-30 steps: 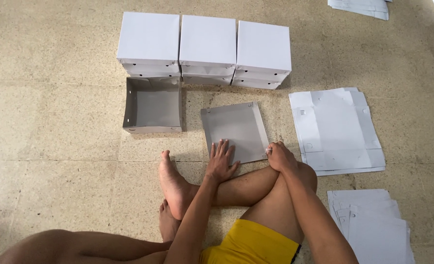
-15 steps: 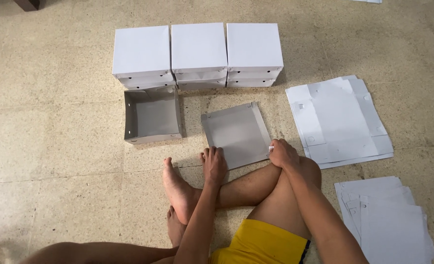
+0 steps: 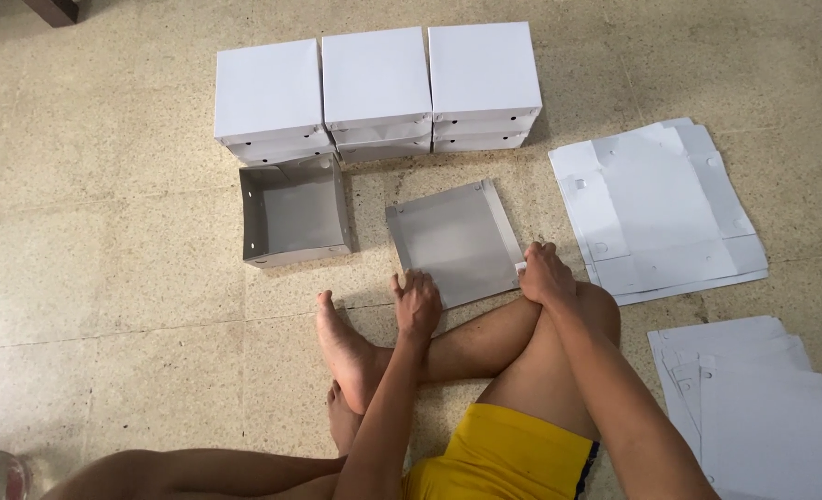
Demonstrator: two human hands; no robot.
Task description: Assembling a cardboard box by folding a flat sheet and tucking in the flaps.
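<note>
The person sits cross-legged on the tiled floor point(image 3: 105, 278) with a half-formed grey box tray point(image 3: 457, 241) lying flat just ahead of the knees, close enough to work on without leaning. The left hand point(image 3: 417, 301) rests on the tray's near corner at about 7 o'clock of it, fingers curled down over the edge and pressing it to the floor, seemingly to pin the sheet; whether it grips the rim I cannot tell. The right hand point(image 3: 545, 273) is closed around the near right corner at about 4 o'clock, pinching a small flap there, likely to fold it up. To the tray's 9 o'clock stands an open grey box point(image 3: 292, 215), walls already raised, set aside within reach. Beyond both, at 12 o'clock, three stacks of finished white boxes point(image 3: 378, 88) sit in a tidy row, touching side by side. Flat white cardboard blanks point(image 3: 656, 208) lie piled at 3 o'clock, and another pile of blanks point(image 3: 753, 407) at 5 o'clock, on the right-hand side.
</note>
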